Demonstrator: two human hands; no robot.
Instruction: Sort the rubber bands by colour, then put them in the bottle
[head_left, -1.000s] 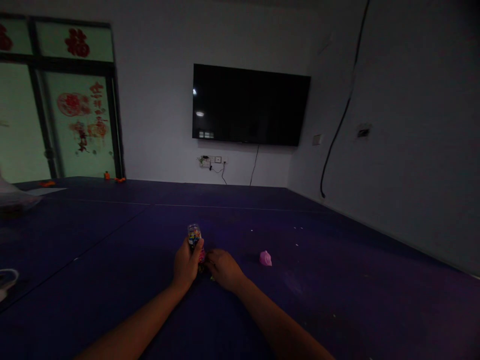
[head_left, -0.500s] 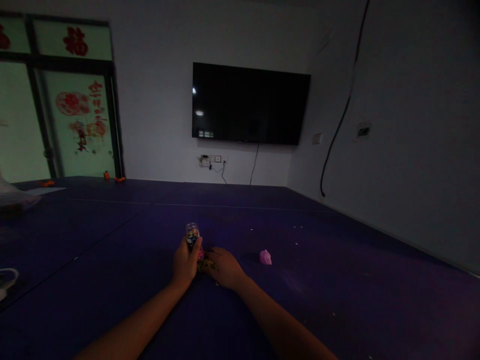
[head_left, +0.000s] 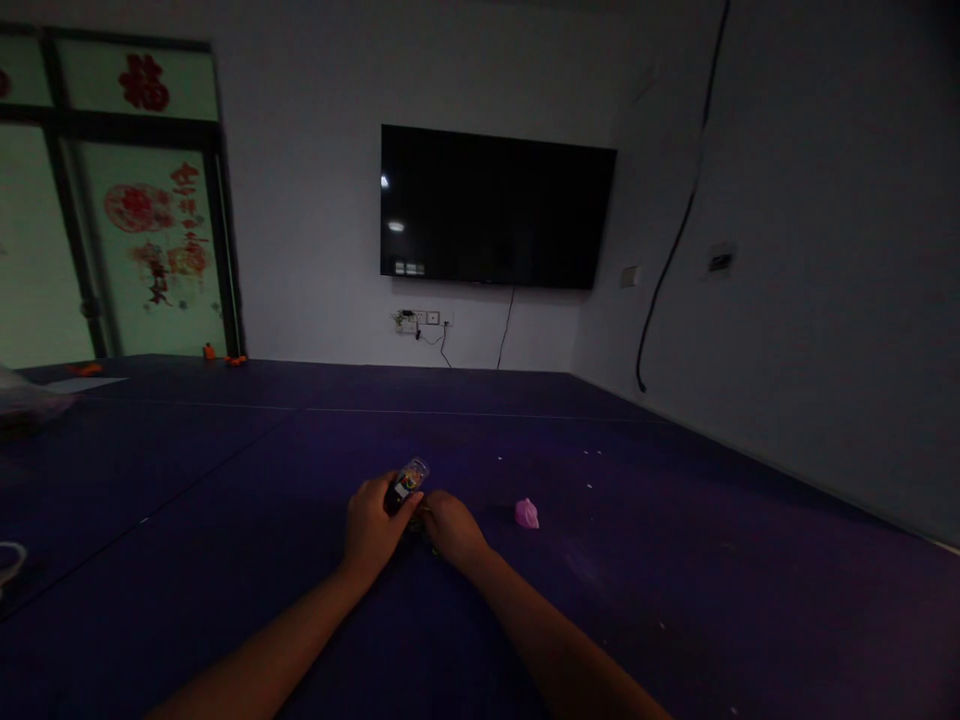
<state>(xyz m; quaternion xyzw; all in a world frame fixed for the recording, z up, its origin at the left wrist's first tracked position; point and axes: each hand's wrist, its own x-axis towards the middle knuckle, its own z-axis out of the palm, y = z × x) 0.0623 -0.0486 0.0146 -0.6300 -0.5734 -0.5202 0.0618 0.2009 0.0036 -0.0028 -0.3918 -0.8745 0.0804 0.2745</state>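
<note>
A small clear jar [head_left: 410,480] with a dark, colourful label is tilted in my left hand [head_left: 373,525], whose fingers wrap round it. Beside it, my right hand [head_left: 452,528] has its fingers curled down at a little heap of greenish-yellow bits [head_left: 418,521] on the dark blue surface. What the right fingertips hold, if anything, is hidden. The heap lies between the two hands, partly covered by them. A crumpled pink object [head_left: 526,514] lies to the right of my right hand.
The purple-blue surface [head_left: 300,470] carries scattered white specks. At the left edge are a white curved object [head_left: 10,562] and a translucent bag [head_left: 30,398]. Small orange items [head_left: 235,360] sit by the glass door. A television [head_left: 498,208] hangs on the far wall.
The jar has tipped over to the right in my left hand. My right hand's fingers have curled in from a flatter spread, and less of the heap shows.
</note>
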